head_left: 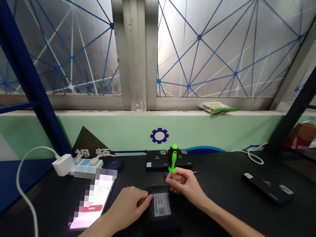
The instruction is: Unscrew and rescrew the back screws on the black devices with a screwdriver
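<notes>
A flat black device [151,213] with a white printed label lies on the black table, close in front of me. My left hand [132,205] has its fingers curled against the device's upper left edge, with the thumb at the label's side. Above the far end of the device, my right hand [183,183] pinches a green and black screwdriver [173,159] low on its shaft, just under the handle. The screwdriver stands nearly upright, handle up. Its tip is hidden by my fingers. A small green piece shows behind those fingers; its kind is unclear.
Black flat boxes [154,163] lie behind my right hand. Another black device [267,188] rests at the right. A lit phone [95,202] lies left of my left hand, near a power strip [88,165] with a white charger [63,165] and cable. Blue and dark posts flank the table.
</notes>
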Motion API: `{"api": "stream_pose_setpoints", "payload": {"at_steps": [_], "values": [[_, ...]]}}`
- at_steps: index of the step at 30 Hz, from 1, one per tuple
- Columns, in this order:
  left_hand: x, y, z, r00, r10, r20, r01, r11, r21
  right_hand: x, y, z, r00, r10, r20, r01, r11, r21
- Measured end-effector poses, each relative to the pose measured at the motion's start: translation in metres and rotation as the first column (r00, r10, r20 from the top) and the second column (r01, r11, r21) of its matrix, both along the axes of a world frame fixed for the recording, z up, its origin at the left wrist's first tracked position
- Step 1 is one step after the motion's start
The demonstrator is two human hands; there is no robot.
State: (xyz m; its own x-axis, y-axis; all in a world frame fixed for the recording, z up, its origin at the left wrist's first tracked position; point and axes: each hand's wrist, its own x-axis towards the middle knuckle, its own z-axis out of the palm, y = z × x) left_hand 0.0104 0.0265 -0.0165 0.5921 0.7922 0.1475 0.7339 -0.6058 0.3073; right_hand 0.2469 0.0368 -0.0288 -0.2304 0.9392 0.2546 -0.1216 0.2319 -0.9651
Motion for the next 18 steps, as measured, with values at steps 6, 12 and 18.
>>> {"api": "stream_pose_setpoints", "payload": {"at_steps": [6,12,18], "values": [[-0.0001,-0.0002,0.0004,1.0,0.003,0.001,-0.003,1.0,-0.009,-0.0009,0.002,-0.0021,0.998,-0.032,-0.049,0.032,0.999,-0.013],[-0.0003,0.0006,-0.0012,1.0,0.002,0.002,-0.002,1.0,0.006,-0.0003,0.0029,-0.0038,0.997,-0.011,-0.082,0.008,0.999,-0.034],[-0.0011,0.0007,-0.0024,1.0,0.005,0.006,-0.005,1.0,0.009,0.0006,0.0015,-0.0029,0.998,0.011,-0.066,-0.013,1.0,-0.027]]}}
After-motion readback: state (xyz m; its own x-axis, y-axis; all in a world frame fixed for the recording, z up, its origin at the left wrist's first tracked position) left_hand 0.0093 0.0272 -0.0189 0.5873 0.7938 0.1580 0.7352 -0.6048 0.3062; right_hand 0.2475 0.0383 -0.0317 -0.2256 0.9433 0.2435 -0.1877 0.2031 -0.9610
